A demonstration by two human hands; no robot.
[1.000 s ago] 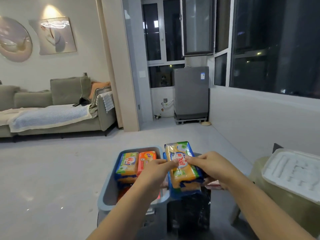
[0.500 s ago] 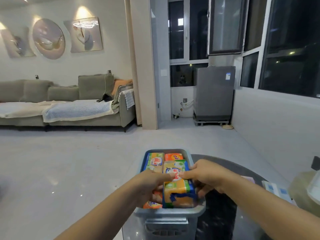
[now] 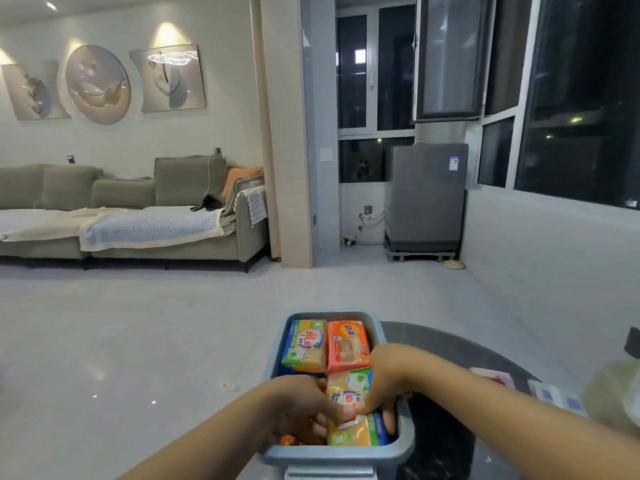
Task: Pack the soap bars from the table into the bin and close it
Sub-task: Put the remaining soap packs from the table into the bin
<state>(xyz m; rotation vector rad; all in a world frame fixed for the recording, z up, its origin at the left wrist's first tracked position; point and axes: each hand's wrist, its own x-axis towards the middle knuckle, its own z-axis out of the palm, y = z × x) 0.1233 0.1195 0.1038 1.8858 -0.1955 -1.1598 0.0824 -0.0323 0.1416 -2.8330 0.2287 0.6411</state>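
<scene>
A grey-blue bin [image 3: 377,326] stands at the near edge of a dark round table [image 3: 446,344]. At its far end lie a yellow-and-blue soap pack [image 3: 306,344] and an orange soap pack [image 3: 347,345], side by side. A yellow soap pack [image 3: 349,434] sits in the near right part of the bin. My left hand [image 3: 299,403] and my right hand [image 3: 388,375] both grip it from either side, fingers down inside the bin. Another orange pack [image 3: 287,439] peeks out under my left hand.
More small packs [image 3: 495,377] and a blue-and-white one [image 3: 554,398] lie on the table to the right of the bin. A pale green rounded object [image 3: 609,393] sits at the far right edge. Open floor spreads to the left; a sofa and a washing machine stand far off.
The yellow pack has gone from above the bin's right rim down into the bin's near right part, both hands following it. The camera has turned left.
</scene>
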